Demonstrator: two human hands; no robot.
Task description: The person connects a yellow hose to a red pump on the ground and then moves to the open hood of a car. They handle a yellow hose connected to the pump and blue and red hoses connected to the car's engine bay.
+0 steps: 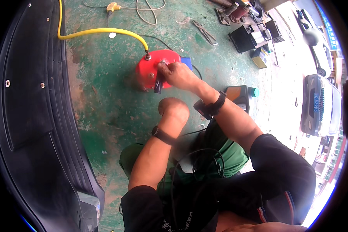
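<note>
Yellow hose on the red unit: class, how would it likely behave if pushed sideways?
The yellow hose would probably bend yet feel springy, since it sweeps in a broad arc without kinking near the red unit. Its end likely resists sliding, being joined there by a metal fitting.

Most fingers of the left hand point(174, 109) are out of sight, and the right hand point(178, 74) partly hides the black cylinder point(159, 84) in its grip. The top edge cuts the yellow hose point(104, 30); the fisheye rim crops the black bumper point(29, 110)
</note>
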